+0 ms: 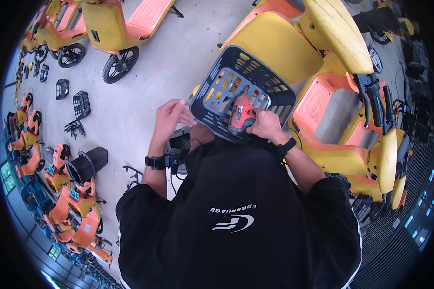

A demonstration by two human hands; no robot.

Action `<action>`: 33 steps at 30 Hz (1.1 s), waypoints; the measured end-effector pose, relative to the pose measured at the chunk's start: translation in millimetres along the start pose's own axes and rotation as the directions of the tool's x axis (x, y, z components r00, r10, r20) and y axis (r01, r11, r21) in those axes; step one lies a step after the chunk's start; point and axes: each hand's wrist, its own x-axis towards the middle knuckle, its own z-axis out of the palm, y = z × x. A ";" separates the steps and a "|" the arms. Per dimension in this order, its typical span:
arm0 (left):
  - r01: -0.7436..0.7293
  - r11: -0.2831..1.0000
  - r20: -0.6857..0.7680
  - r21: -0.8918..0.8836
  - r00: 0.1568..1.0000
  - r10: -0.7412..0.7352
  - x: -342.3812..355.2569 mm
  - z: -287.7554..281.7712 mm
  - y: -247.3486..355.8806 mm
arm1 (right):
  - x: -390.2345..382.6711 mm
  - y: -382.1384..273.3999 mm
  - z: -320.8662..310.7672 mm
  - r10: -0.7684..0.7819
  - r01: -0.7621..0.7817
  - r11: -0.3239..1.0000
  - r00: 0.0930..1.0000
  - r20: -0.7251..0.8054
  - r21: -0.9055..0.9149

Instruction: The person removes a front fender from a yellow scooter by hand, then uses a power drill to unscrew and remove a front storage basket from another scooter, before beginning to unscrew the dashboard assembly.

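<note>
I keep the work centred on the red power driver (242, 113), which lies inside the dark basket (280, 102) with its nose directed toward the basket's far side. My right hand (266, 126) closes around the tool from its right side; the undersides of the fingers are hidden, so I cannot tell how far they wrap. My left hand (172, 115) is at the basket's left rim, fingers loosely bent and apart, with nothing visible between them. Blur prevents me from telling whether the fingertips touch the rim.

For good control, I judge that the wrist should stay straight and the grip firm on the body, with the nose clear of the slots, where it could snag. The free hand is best placed to steady the rim.

Materials: the driver housing appears to be hard plastic, red with dark sections, tapering to a dark nose. The basket looks like moulded plastic, box-shaped, with slotted walls and a grid floor. Behind it, the scooter's yellow front panel (284, 45) is smooth and rounded.
</note>
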 end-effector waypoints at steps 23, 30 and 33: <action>0.043 0.841 0.307 0.540 0.920 -0.244 101.6 93.2 -62.6 | 13.7 -0.3 36.8 0.136 -0.081 0.965 0.968 -0.212 0.250; 0.070 0.794 0.255 0.605 0.927 -0.276 95.9 101.8 -49.2 | 12.8 6.3 42.3 0.147 -0.088 0.962 0.964 -0.223 0.257; 0.039 0.834 0.298 0.551 0.924 -0.240 95.1 101.8 -52.5 | 9.6 4.1 40.6 0.159 -0.094 0.956 0.962 -0.220 0.279</action>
